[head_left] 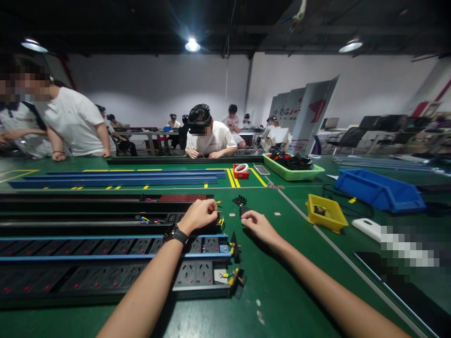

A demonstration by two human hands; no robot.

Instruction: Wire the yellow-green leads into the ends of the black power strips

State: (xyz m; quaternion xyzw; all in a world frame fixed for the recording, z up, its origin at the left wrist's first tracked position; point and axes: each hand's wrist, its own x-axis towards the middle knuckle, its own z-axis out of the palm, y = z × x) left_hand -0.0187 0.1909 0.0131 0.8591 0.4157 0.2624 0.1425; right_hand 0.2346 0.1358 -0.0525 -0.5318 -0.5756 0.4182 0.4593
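Note:
My left hand (200, 213), with a black watch on the wrist, is curled shut on the right end of a long black power strip (105, 219) where yellow wires stick out. My right hand (256, 222) rests on the green table and pinches a small black end cap (244, 210) at its fingertips. A second small black bracket (239, 201) lies just beyond it. Nearer to me lie two more long power strips with blue rails (197, 246), their socket faces up and wired ends to the right.
A yellow bin (326, 213), a blue bin (378, 190) and a white device (368, 228) stand to the right. A green tray (292, 172) of black parts and a red tape box (241, 172) sit farther back. Blue rails (116, 178) lie at left. Several people work across the table.

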